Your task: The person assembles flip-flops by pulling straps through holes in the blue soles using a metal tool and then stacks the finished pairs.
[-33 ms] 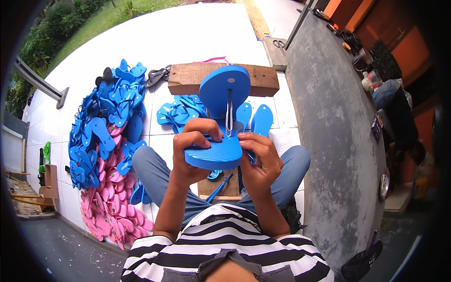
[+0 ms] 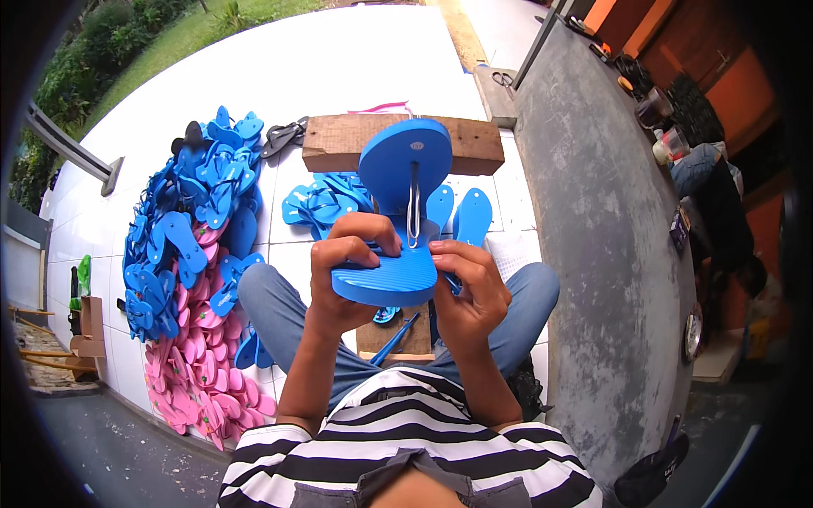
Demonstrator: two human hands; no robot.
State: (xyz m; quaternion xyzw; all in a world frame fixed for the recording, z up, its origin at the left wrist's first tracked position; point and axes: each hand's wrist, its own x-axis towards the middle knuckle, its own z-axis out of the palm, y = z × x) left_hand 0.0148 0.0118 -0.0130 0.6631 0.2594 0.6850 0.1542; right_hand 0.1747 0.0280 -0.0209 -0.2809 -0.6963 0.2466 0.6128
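Observation:
A blue flip-flop sole is bent sharply upward in front of me, its ribbed face by my hands and its far part standing up against a wooden beam. A looped metal rod runs between the raised part and the ribbed part. My left hand is closed on the sole's left side, its fingertips pressing the top. On the right side, my right hand pinches the edge near the rod's end. A bit of blue shows under its fingers; I cannot make out what it is.
The wooden beam lies crosswise beyond the sole. Blue flip-flops and pink flip-flops are heaped at left. More blue ones lie behind my hands. A blue pointed tool rests on a board between my legs. A grey ledge runs along the right.

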